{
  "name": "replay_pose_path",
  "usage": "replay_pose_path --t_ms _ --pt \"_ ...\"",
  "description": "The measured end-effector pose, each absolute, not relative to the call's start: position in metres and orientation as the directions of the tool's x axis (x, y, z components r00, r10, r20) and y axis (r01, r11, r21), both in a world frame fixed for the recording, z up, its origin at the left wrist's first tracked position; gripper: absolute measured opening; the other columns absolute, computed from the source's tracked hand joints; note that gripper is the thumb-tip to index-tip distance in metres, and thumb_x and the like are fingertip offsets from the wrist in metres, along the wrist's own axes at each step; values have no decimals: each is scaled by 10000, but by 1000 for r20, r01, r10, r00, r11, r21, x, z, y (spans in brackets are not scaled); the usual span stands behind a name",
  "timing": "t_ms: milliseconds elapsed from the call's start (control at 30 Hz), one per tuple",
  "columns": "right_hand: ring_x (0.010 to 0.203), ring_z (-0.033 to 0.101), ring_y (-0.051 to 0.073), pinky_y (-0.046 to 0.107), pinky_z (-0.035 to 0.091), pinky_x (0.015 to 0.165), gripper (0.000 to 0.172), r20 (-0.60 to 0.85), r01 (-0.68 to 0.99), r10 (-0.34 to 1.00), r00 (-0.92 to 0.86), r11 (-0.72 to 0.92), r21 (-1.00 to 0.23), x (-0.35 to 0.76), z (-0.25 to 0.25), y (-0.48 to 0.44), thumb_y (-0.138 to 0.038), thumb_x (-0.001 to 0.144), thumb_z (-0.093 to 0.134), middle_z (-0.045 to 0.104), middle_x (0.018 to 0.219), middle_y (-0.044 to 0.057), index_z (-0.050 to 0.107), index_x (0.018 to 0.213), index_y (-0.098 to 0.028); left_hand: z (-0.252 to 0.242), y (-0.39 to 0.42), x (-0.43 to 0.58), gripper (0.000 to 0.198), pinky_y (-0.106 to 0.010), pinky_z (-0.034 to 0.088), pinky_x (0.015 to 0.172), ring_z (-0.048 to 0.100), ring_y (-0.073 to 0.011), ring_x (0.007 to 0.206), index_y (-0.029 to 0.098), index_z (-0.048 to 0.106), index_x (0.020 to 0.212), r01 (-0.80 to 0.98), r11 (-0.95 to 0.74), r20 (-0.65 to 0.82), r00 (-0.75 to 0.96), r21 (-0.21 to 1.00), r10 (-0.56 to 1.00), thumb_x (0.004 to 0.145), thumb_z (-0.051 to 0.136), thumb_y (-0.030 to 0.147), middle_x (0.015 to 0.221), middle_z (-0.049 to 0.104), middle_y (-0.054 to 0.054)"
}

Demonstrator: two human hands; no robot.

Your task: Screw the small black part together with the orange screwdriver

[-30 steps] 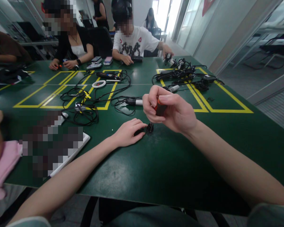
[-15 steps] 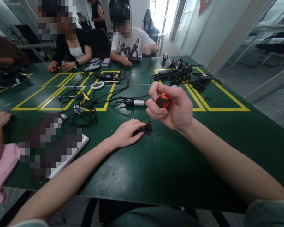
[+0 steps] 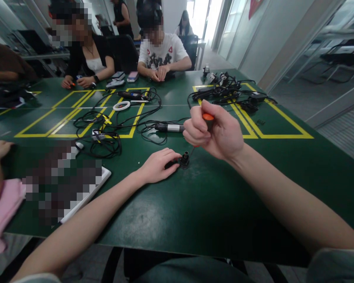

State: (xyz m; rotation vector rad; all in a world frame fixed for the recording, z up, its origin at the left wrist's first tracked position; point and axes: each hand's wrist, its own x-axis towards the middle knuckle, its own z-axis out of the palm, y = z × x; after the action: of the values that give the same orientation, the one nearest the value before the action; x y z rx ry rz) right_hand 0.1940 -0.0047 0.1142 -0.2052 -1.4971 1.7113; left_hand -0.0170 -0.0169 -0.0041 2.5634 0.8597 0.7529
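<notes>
Near the centre of the frame, the left hand (image 3: 161,166) grips a small black part (image 3: 184,160) by its left side, upright on the green surface (image 3: 177,224). Just above and right, the right hand's (image 3: 218,127) fingers are wrapped around an orange-topped screwdriver (image 3: 208,117), its shaft slanting downward.

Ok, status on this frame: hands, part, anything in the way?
Right hand gripping orange-ended screwdriver. Left hand at small black part's side, grip unclear. Small black part upright on table. Nothing visibly blocking.
</notes>
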Motion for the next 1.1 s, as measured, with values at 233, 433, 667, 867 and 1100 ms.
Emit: replay_pose_path --t_ms 233,433,667,867,1100 --pt "412 200 72 195 212 427 365 398 -450 670 -627 105 -887 191 112 -10 -480 1056 591 336 520 -123 407 839 -252 -3 -17 -17 233 -339 554 820 680 -216 896 188 692 1193 471 -753 372 667 460 645 1033 622 343 960 720 -64" --pt "456 330 69 207 298 432 468 406 -456 682 -608 118 -882 187 113 -8 -564 1040 637 474 615 -73 435 778 -232 -5 -16 -18 272 -346 557 823 679 -220 899 179 678 1258 464 -774 388 679 432 624 1042 604 328 971 717 -71" --pt "437 238 77 215 233 413 597 361 -438 694 -623 74 -896 186 112 -7 -652 1067 520 303 523 -80 418 661 -226 -7 -16 -19 371 -344 573 842 685 -219 927 204 646 1397 477 -777 385 682 410 622 1053 602 335 1013 721 -74" --pt "418 151 67 188 205 424 444 347 -430 703 -621 65 -901 187 114 -14 -551 1036 592 258 498 -119 440 765 -233 -8 -15 -19 335 -340 577 857 690 -215 936 201 678 1364 455 -770 402 667 447 627 1065 591 325 1022 724 -77" --pt "401 226 41 175 202 395 436 427 -483 644 -635 99 -870 187 111 -10 -483 1007 683 426 539 -99 464 746 -211 -7 -16 -19 305 -348 586 870 690 -208 929 200 713 1315 451 -725 369 647 520 667 1057 607 324 1028 734 -76"
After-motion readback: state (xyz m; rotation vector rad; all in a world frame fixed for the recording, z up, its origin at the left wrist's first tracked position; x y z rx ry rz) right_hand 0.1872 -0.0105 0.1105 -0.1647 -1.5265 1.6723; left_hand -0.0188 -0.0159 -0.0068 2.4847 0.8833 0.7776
